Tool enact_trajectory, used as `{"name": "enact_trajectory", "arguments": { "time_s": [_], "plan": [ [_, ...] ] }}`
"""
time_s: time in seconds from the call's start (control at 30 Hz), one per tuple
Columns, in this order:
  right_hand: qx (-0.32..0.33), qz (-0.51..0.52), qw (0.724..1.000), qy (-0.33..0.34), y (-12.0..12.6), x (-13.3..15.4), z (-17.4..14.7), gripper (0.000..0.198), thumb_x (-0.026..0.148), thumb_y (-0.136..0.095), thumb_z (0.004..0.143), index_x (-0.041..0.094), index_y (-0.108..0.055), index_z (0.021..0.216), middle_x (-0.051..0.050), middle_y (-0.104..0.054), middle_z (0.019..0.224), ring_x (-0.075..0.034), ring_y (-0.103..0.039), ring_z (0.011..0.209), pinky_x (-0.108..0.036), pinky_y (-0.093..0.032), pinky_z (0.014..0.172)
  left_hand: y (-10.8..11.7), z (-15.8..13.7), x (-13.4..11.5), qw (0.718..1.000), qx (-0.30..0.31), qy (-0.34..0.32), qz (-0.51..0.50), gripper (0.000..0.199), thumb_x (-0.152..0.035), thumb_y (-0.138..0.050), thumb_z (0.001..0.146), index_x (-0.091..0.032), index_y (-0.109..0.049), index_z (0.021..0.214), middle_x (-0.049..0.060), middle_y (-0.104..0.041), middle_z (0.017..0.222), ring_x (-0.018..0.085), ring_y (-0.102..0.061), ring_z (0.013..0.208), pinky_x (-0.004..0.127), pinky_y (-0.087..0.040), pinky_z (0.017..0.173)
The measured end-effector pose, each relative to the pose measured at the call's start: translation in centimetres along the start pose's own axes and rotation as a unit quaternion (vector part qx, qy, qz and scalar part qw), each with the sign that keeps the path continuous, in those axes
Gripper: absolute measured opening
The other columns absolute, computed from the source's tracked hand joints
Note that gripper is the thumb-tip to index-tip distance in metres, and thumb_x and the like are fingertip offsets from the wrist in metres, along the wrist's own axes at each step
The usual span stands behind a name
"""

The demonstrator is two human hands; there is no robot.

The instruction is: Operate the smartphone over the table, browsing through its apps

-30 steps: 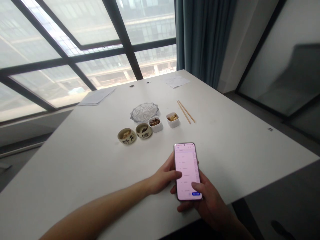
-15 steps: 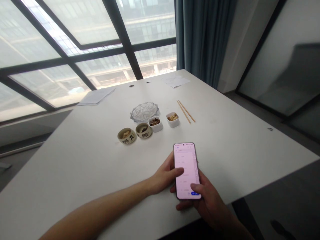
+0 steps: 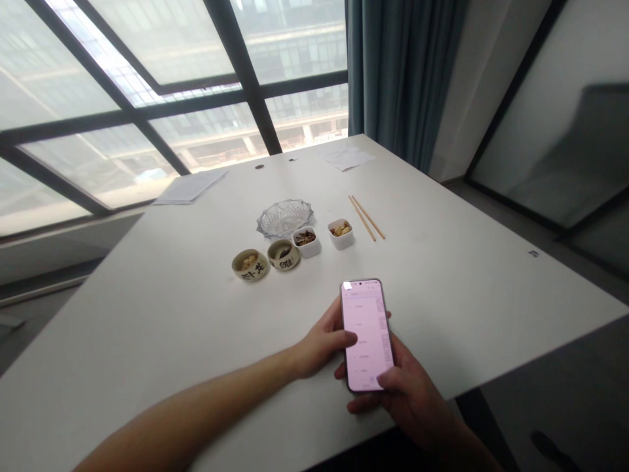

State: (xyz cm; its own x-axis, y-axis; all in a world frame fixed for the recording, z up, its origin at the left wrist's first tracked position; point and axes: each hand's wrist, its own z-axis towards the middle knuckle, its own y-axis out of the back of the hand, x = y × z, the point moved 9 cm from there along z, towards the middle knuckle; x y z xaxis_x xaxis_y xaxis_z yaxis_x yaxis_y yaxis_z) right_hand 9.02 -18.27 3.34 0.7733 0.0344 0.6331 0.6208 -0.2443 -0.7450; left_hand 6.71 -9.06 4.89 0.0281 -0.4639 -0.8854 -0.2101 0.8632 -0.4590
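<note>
A smartphone (image 3: 368,334) with a lit, pinkish screen is held upright over the table's near edge. My left hand (image 3: 322,344) grips its left side, the thumb lying over the screen's edge. Round the lower right corner is my right hand (image 3: 410,387), its thumb on the bottom of the screen and fingers underneath. Beyond the phone stand two small pottery bowls with dark writing, one with pale pieces (image 3: 249,265), the other with dark pieces (image 3: 284,255). Two white square dishes hold brown dried strips (image 3: 305,241) and yellowish chunks (image 3: 341,234).
A clear glass bowl (image 3: 285,218) sits behind the small bowls, and a pair of wooden chopsticks (image 3: 367,218) lies to their right. Papers rest at the far left (image 3: 189,188) and far right (image 3: 346,158) of the white table (image 3: 162,295). Windows and a blue curtain (image 3: 405,78) stand behind.
The list on the phone screen has shifted, and the blue button at its bottom no longer shows. My right thumb has moved slightly down. Both hands keep their hold.
</note>
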Motion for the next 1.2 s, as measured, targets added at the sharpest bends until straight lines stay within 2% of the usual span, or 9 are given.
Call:
{"name": "enact_trajectory", "arguments": {
  "time_s": [0.1,0.33,0.47,0.57,0.63,0.77,0.83,1.03,1.2],
  "plan": [
    [-0.001,0.003,1.0,-0.001,-0.1,0.06,0.01,0.086,0.009,-0.058,0.071,0.024,-0.034,0.153,-0.014,-0.067,0.125,-0.031,-0.068,0.107,-0.045,-0.062,0.073,-0.29,-0.03,-0.05,1.0,0.012,-0.004,-0.01,0.067,-0.021,-0.071,0.086,-0.024,-0.042,0.147,0.02,-0.058,0.141,0.012,-0.066,0.062,0.012,-0.043,0.038],
    [0.001,0.005,1.0,-0.001,-0.09,-0.03,0.07,0.086,0.009,-0.058,0.069,0.024,-0.038,0.152,-0.014,-0.067,0.125,-0.032,-0.067,0.108,-0.046,-0.062,0.073,-0.29,0.03,-0.06,0.999,0.028,-0.011,-0.013,0.07,-0.022,-0.073,0.085,-0.025,-0.041,0.148,0.02,-0.057,0.143,0.013,-0.067,0.066,0.012,-0.046,0.039],
    [0.003,0.005,1.0,0.001,-0.07,-0.02,0.08,0.088,0.009,-0.058,0.069,0.025,-0.036,0.153,-0.014,-0.067,0.126,-0.032,-0.068,0.108,-0.046,-0.062,0.074,-0.25,0.13,0.03,1.0,0.014,-0.005,-0.018,0.073,-0.02,-0.076,0.082,-0.024,-0.042,0.146,0.02,-0.058,0.142,0.016,-0.071,0.072,0.012,-0.046,0.04],
    [0.007,0.001,1.0,-0.002,-0.15,0.0,0.06,0.086,0.009,-0.059,0.07,0.025,-0.038,0.152,-0.014,-0.066,0.129,-0.032,-0.068,0.108,-0.046,-0.062,0.074,-0.05,0.23,0.3,1.0,-0.01,0.01,-0.028,0.053,-0.033,-0.06,0.097,-0.024,-0.041,0.145,0.02,-0.061,0.137,0.01,-0.064,0.055,0.014,-0.043,0.034],
    [0.008,0.0,1.0,-0.002,-0.17,0.03,0.05,0.085,0.01,-0.059,0.07,0.024,-0.038,0.151,-0.015,-0.065,0.131,-0.033,-0.068,0.108,-0.046,-0.062,0.073,0.11,0.23,0.38,0.999,-0.024,0.013,-0.031,0.046,-0.039,-0.049,0.103,-0.022,-0.041,0.145,0.021,-0.063,0.133,0.008,-0.061,0.05,0.014,-0.041,0.031],
    [0.003,0.005,1.0,-0.006,-0.01,-0.08,0.05,0.09,0.009,-0.058,0.07,0.024,-0.033,0.155,-0.013,-0.068,0.124,-0.033,-0.068,0.109,-0.047,-0.062,0.075,-0.12,0.09,0.24,1.0,-0.007,0.004,-0.023,0.061,-0.025,-0.066,0.092,-0.024,-0.041,0.147,0.02,-0.061,0.137,0.012,-0.067,0.059,0.012,-0.043,0.035],
    [0.002,0.006,1.0,-0.008,0.04,-0.15,0.06,0.09,0.009,-0.058,0.07,0.024,-0.033,0.155,-0.013,-0.069,0.122,-0.033,-0.068,0.11,-0.047,-0.062,0.075,-0.19,0.04,0.23,1.0,0.0,0.001,-0.025,0.061,-0.021,-0.066,0.091,-0.025,-0.041,0.147,0.019,-0.06,0.14,0.01,-0.066,0.057,0.012,-0.044,0.036],
    [-0.003,0.006,1.0,-0.01,-0.03,-0.09,0.04,0.089,0.01,-0.059,0.069,0.023,-0.034,0.153,-0.015,-0.068,0.126,-0.034,-0.068,0.109,-0.047,-0.062,0.074,-0.08,0.1,0.4,0.999,-0.008,0.012,-0.034,0.05,-0.026,-0.057,0.098,-0.024,-0.042,0.145,0.021,-0.059,0.139,0.01,-0.066,0.054,0.013,-0.043,0.032],
    [-0.003,0.006,1.0,-0.008,-0.04,-0.13,0.07,0.09,0.01,-0.059,0.069,0.024,-0.033,0.154,-0.014,-0.068,0.124,-0.033,-0.068,0.108,-0.047,-0.063,0.074,-0.39,0.09,0.03,0.999,0.013,-0.001,-0.038,0.061,-0.023,-0.068,0.089,-0.024,-0.042,0.145,0.02,-0.058,0.141,0.01,-0.066,0.057,0.012,-0.045,0.035]
  ]
}}
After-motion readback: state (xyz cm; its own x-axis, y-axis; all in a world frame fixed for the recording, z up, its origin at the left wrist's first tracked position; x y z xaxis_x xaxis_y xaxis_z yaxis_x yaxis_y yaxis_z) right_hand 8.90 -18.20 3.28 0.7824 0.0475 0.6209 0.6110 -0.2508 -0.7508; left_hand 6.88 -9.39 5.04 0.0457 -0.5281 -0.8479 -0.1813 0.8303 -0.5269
